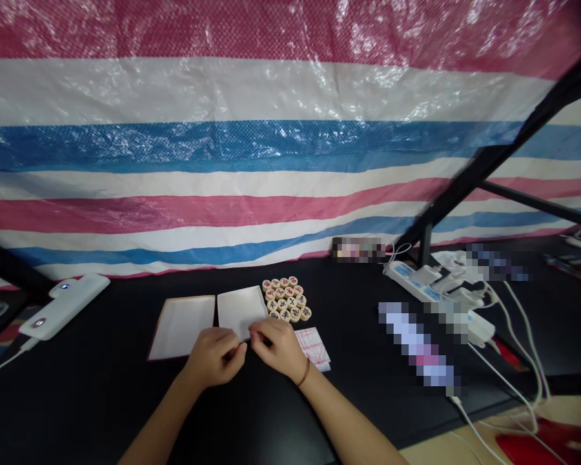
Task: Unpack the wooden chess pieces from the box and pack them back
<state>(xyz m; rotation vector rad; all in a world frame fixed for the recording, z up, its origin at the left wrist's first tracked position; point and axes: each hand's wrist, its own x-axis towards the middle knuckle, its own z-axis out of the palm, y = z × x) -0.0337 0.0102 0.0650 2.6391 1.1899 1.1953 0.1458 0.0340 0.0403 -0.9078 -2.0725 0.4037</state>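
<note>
Both hands meet at the near edge of a white open box on the black table. My left hand [216,357] is curled, fingers closed, just below the box's left half [181,326]. My right hand [277,345] pinches the lower corner of the right half [239,310]. What the fingers hold between them is too small to make out. Several round wooden chess pieces [286,299] with red and black characters lie in a cluster just beyond my right hand. A folded paper with red grid lines [314,347] lies under my right wrist side.
Two white power banks [62,305] with a cable lie at the left. A white power strip [436,294] with plugs and cables sits at the right, by a black metal frame [489,161]. A striped red, white and blue tarp [252,142] hangs behind the black table [101,400].
</note>
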